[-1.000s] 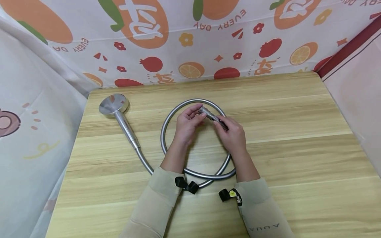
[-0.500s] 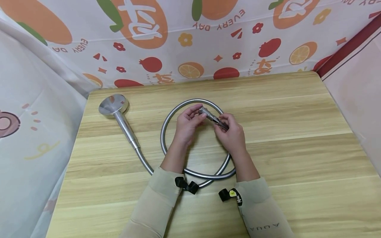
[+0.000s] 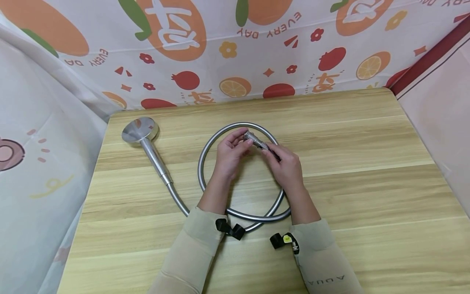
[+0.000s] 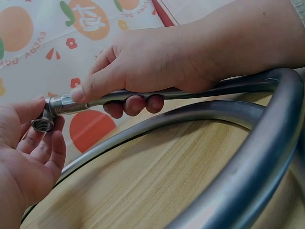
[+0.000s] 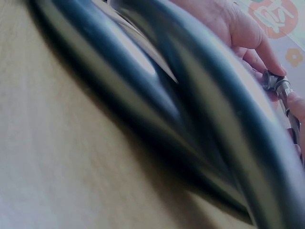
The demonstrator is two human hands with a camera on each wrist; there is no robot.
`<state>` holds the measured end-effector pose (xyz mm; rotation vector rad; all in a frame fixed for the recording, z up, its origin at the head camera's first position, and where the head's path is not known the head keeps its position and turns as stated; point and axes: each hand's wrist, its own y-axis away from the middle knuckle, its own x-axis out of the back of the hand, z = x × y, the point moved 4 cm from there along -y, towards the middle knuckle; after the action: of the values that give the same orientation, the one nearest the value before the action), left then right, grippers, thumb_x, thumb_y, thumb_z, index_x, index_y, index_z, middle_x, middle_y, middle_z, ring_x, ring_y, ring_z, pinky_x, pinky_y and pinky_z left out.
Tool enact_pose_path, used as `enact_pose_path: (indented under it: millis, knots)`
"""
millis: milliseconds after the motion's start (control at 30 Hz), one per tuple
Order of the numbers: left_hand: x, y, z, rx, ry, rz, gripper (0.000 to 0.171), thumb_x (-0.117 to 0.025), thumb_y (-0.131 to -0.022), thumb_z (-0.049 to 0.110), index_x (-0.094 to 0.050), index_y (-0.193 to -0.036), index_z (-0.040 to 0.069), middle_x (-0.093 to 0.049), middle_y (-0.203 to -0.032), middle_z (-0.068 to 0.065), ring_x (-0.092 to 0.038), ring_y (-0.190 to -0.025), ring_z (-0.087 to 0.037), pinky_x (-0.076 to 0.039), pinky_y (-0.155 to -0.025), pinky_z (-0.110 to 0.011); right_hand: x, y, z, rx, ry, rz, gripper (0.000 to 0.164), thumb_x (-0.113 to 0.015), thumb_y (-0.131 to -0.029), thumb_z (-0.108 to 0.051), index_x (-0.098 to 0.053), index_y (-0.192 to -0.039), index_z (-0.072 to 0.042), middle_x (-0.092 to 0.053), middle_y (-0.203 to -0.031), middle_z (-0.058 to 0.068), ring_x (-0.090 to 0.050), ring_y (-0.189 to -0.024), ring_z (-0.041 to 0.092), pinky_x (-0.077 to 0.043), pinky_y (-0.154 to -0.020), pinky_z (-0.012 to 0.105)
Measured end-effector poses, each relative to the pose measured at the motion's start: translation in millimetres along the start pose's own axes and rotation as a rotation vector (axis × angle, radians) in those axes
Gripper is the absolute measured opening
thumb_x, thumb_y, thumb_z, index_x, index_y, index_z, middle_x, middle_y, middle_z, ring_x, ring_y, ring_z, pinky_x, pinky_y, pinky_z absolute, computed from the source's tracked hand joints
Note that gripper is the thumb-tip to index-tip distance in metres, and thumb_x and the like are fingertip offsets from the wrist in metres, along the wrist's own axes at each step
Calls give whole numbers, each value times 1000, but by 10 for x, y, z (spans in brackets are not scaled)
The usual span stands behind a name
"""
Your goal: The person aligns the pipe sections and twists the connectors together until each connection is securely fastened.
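My left hand (image 3: 228, 155) pinches a small metal elbow fitting (image 4: 44, 118) between thumb and fingers; its threaded opening shows in the left wrist view. My right hand (image 3: 285, 165) grips the end of a grey metal shower hose (image 4: 108, 98), with the thumb at the hose's nut (image 4: 71, 106). Fitting and hose end are in line and joined, held above the table; how tightly they are screwed cannot be told. The hose loops under both forearms to a round chrome shower head (image 3: 140, 130), which lies at the left of the table.
The wooden table (image 3: 367, 171) reaches to a fruit-printed cloth (image 3: 227, 49) at the back. A pale cloth (image 3: 40, 143) hangs on the left. Hose coils (image 5: 214, 95) pass close in front of the right wrist camera.
My right fingers have shifted on the hose end: lifted and spread half a second ago, they lie closer round it now. The fitting moved very slightly left; my left hand kept its hold.
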<state>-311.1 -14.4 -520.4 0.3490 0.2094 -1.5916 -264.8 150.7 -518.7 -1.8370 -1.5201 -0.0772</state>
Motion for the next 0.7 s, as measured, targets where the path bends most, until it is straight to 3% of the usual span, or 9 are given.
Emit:
enact_pose_path:
  millis: [167, 300, 400, 533, 700]
  knots:
    - [-10, 2, 3, 3, -11, -17, 42, -69, -87, -6, -59, -127, -6, -72, -98, 1, -66, -84, -9, -56, -66, -24, -3, -1, 17, -27, 32, -7, 27, -65, -96, -28, -73, -113, -8, -75, -101, 11, -72, -95, 27, -58, -83, 42]
    - [-17, 7, 7, 6, -16, -20, 41, -68, -87, -6, -59, -127, -6, -73, -99, 1, -67, -85, -10, -56, -67, -24, -5, -1, 41, -94, 19, -21, 34, -64, -96, -31, -65, -119, -5, -75, -87, 7, -67, -74, 21, -54, -67, 35]
    - [-16, 6, 7, 8, -15, -21, 42, -69, -87, -6, -58, -127, -7, -73, -99, 1, -66, -85, -9, -56, -67, -23, -3, -1, 52, -129, 4, -21, 31, -65, -95, -33, -62, -111, -7, -72, -79, 3, -59, -65, 16, -47, -60, 30]
    - [-19, 11, 14, 4, -12, -28, 44, -69, -86, -6, -57, -128, -9, -73, -99, 1, -66, -85, -9, -56, -67, -23, 5, 0, 45, -103, 1, 6, 24, -68, -93, -32, -69, -100, -9, -72, -82, 4, -63, -70, 15, -51, -62, 30]
    - [-14, 11, 12, 2, -9, -14, 41, -69, -86, -7, -60, -126, -6, -73, -100, 0, -67, -83, -9, -56, -66, -23, 11, 7, 24, -43, -19, 15, 23, -70, -92, -29, -73, -101, -8, -74, -90, 8, -67, -78, 18, -57, -69, 33]
